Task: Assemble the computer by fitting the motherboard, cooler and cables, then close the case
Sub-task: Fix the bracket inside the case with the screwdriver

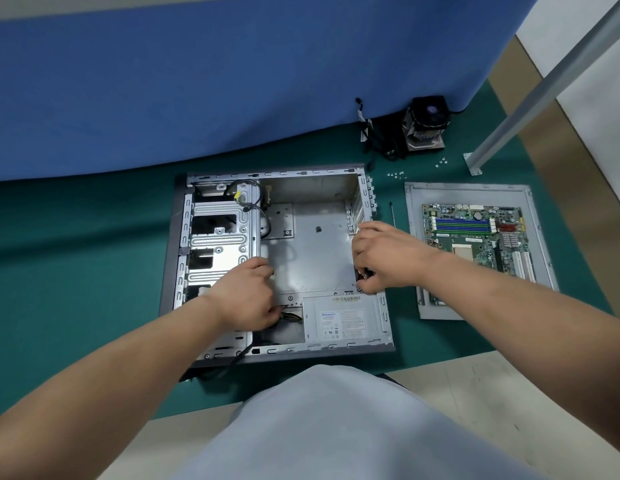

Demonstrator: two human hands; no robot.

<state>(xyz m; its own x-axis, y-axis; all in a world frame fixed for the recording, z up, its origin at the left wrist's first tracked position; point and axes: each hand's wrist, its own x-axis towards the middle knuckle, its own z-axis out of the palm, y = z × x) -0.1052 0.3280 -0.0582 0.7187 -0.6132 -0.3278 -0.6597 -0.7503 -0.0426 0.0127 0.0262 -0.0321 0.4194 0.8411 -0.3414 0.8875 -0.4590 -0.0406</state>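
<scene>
We've both hands in the open case (183,237). Our left hand (246,294) pinches PSU cables (291,318) by the drive cage; right hand (381,258) curls on something dark at the rear wall. Mobo (474,233) lies on the side panel (414,237), right of our right hand; cooler (424,123) further back.

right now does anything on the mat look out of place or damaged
Nothing looks damaged. The motherboard lies on the removed side panel beside the open case, and the cooler sits tipped on its side by the blue wall. Loose screws are scattered on the mat, easy to lose.
</scene>
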